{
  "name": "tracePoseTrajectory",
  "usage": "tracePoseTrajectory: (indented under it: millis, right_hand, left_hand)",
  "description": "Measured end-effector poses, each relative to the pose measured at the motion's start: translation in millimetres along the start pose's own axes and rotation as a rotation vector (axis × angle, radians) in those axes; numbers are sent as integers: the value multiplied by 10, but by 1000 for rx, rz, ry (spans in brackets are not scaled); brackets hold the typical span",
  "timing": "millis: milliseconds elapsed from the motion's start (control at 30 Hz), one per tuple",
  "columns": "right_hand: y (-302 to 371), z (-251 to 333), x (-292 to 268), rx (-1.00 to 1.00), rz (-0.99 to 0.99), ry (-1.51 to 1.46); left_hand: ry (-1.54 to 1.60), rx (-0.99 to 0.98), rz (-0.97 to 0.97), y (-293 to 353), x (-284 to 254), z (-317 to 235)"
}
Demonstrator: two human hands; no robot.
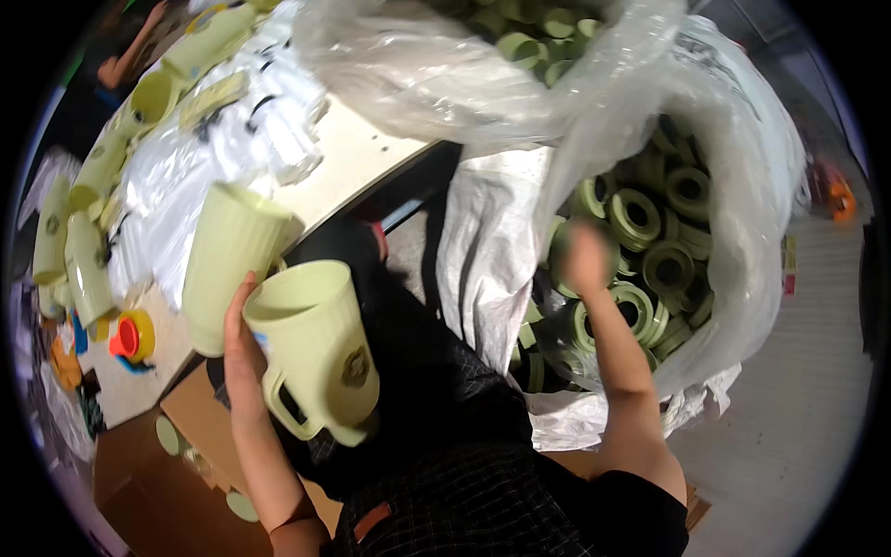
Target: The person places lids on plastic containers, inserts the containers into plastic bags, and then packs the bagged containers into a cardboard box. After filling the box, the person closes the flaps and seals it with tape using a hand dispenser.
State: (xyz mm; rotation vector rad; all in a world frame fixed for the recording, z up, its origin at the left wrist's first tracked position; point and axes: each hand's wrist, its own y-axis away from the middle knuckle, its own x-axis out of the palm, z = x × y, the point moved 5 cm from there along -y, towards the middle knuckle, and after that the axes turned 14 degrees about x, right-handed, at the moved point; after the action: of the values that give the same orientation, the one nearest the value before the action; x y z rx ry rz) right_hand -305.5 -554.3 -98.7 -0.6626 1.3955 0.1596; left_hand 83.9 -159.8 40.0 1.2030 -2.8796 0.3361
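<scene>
My left hand [243, 348] is closed around the far-left side of a pale green jug [320, 320], held upright but slightly tilted, its open mouth facing up. The jug has a handle low on its near side and a dark round emblem on its wall. Just beyond it, a second pale green jug [227, 255] is at the table's edge, partly behind my hand. To the right, my right hand [587, 260] reaches into a sack lined with clear plastic [742, 269], among many green ring-shaped lids [636, 215]. Blur hides its fingers and anything in them.
White plastic bags [223, 153] and several more jugs [88, 269] lie on the table [348, 153]. A red and yellow round object [135, 336] sits near its edge. Below is a cardboard box [139, 483]. Another plastic bag [408, 70] holds green parts. A person's arm [125, 60] shows far left.
</scene>
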Motion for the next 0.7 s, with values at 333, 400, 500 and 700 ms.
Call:
tracePoseTrajectory:
  millis: [333, 400, 500, 700]
  right_hand:
    - [155, 360, -406, 124, 494, 15]
    - [74, 872, -956, 177, 429, -427]
    - [322, 1448, -769, 846, 733, -1706]
    - [661, 2512, -640, 89, 83, -715]
  left_hand:
    - [-440, -43, -177, 1018, -318, -11]
    - [-451, 4, -87, 942, -291, -127]
    - [-433, 21, 11, 959, -233, -185]
    - [-472, 24, -8, 1099, -165, -208]
